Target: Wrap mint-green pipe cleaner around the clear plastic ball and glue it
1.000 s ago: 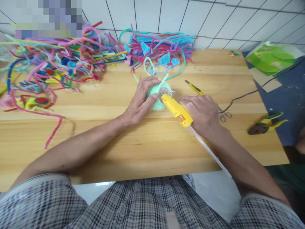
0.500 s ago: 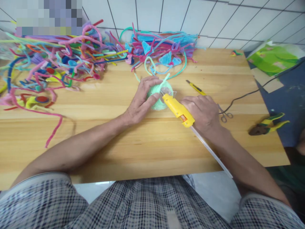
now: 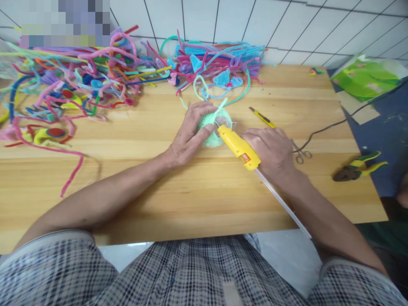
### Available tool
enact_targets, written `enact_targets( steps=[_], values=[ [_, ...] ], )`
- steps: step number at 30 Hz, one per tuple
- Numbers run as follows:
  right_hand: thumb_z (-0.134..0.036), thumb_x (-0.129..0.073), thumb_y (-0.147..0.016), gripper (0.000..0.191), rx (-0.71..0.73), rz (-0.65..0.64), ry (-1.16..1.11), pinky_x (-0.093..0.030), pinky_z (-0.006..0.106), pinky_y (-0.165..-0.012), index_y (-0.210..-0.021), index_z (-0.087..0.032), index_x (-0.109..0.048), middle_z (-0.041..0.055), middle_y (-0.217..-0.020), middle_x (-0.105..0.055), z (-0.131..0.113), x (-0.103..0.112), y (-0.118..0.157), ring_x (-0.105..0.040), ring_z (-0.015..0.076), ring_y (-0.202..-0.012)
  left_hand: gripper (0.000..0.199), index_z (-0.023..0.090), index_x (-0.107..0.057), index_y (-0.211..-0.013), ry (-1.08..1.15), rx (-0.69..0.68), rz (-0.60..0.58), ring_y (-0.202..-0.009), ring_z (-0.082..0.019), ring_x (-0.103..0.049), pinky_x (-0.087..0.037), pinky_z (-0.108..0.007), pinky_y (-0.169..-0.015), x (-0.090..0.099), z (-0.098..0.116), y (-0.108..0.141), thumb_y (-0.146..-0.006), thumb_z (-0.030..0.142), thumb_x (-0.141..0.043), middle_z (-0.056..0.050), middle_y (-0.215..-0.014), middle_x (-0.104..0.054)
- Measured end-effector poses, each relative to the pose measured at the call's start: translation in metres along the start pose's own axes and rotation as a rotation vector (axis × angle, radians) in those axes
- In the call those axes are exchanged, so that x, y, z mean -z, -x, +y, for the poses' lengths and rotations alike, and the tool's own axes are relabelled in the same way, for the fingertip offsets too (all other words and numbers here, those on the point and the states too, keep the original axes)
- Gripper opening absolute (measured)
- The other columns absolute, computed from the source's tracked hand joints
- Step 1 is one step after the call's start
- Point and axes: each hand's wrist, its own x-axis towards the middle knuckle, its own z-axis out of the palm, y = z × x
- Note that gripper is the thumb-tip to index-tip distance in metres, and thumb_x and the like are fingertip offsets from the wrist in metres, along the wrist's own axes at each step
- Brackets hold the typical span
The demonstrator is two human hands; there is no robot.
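Note:
My right hand (image 3: 270, 148) is wrapped round the handle of a yellow glue gun (image 3: 239, 146), its grip hidden by my fingers. A clear glue stick (image 3: 283, 204) juts from the gun's rear toward me. The nozzle points at a round mint-green coil of pipe cleaner (image 3: 208, 139) lying on the table; whether it touches is unclear. My left hand (image 3: 194, 134) grips the coil's left side, thumb in front and fingers behind. One green pipe-cleaner end (image 3: 221, 108) stands up from the coil. Something clear sits in the coil's middle, partly behind the nozzle.
Tangled colourful pipe cleaners (image 3: 105, 76) fill the back left of the wooden table (image 3: 178, 204). A yellow utility knife (image 3: 263, 117) and scissors (image 3: 301, 155) lie near my right hand. Pliers (image 3: 353, 168) rest by the right edge. A black cord (image 3: 331, 124) runs off rightward.

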Motion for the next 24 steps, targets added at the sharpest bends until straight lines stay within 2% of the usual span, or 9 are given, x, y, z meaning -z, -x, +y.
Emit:
enact_targets(
  steps=[6, 10, 16, 24],
  values=[
    [-0.031, -0.051, -0.116, 0.024, 0.051, 0.064, -0.047, -0.042, 0.039, -0.082, -0.128, -0.023, -0.069, 0.0076, -0.120, -0.087, 0.0017, 0.0011, -0.0015, -0.075, 0.0244, -0.094, 0.041, 0.042, -0.054, -0.158, 0.011, 0.001, 0.001, -0.160, -0.030, -0.056, -0.046, -0.064, -0.139, 0.0010, -0.0004, -0.0002, -0.119, 0.054, -0.049, -0.008, -0.161, -0.063],
    [-0.031, -0.047, -0.117, 0.026, 0.010, 0.023, -0.069, -0.044, 0.041, -0.083, -0.128, -0.026, -0.070, 0.0062, -0.121, -0.087, 0.0015, 0.0017, -0.0014, -0.076, 0.0252, -0.096, 0.043, 0.040, -0.056, -0.158, 0.011, 0.001, -0.006, -0.160, -0.032, -0.056, -0.045, -0.066, -0.139, 0.0011, -0.0015, -0.0001, -0.119, 0.056, -0.049, -0.009, -0.161, -0.063],
    [-0.032, -0.047, -0.116, 0.028, -0.039, -0.032, -0.072, -0.046, 0.042, -0.087, -0.129, -0.027, -0.072, 0.0060, -0.122, -0.087, 0.0013, -0.0002, 0.0012, -0.076, 0.0261, -0.098, 0.043, 0.043, -0.054, -0.159, -0.007, 0.007, 0.010, -0.160, -0.033, -0.056, -0.046, -0.070, -0.137, -0.0006, -0.0012, 0.0003, -0.119, 0.057, -0.047, -0.009, -0.162, -0.063],
    [-0.033, -0.050, -0.117, 0.025, 0.007, 0.006, -0.070, -0.046, 0.042, -0.086, -0.131, -0.027, -0.069, 0.0059, -0.124, -0.086, 0.0031, -0.0001, 0.0010, -0.076, 0.0258, -0.098, 0.043, 0.041, -0.054, -0.159, -0.019, 0.002, -0.002, -0.160, -0.032, -0.056, -0.046, -0.067, -0.138, 0.0012, -0.0004, 0.0002, -0.119, 0.056, -0.047, -0.009, -0.161, -0.063]
  ],
)
